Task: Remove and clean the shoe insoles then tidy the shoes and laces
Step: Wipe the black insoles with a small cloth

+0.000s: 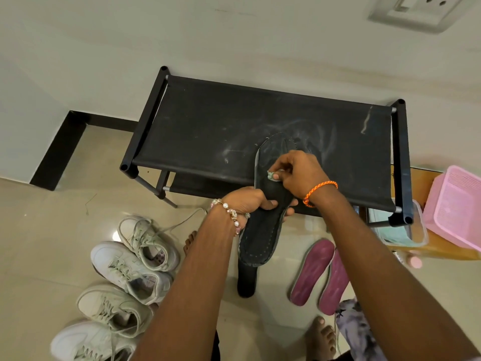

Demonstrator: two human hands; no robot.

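Left hand [248, 200]: clenched round the waist of the black insole [263, 230], thumb on top, fingertips showing past its 3 o'clock edge.
Right hand [299, 174]: pinching a small pale cloth [272, 175], pressed on the insole's upper half.
Insole: held over the black rack [260, 121], toe toward 12 o'clock.
Around: white sneakers [125, 272] at 8 o'clock; magenta insoles [312, 272] at 4 o'clock; second black insole [246, 282] on the floor beneath.

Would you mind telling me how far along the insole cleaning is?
Done: two pink insoles and another black insole lie out on the floor. In hand: the left hand holds a black insole while the right hand rubs it with a small cloth. Left: the four white sneakers sit with loose laces.
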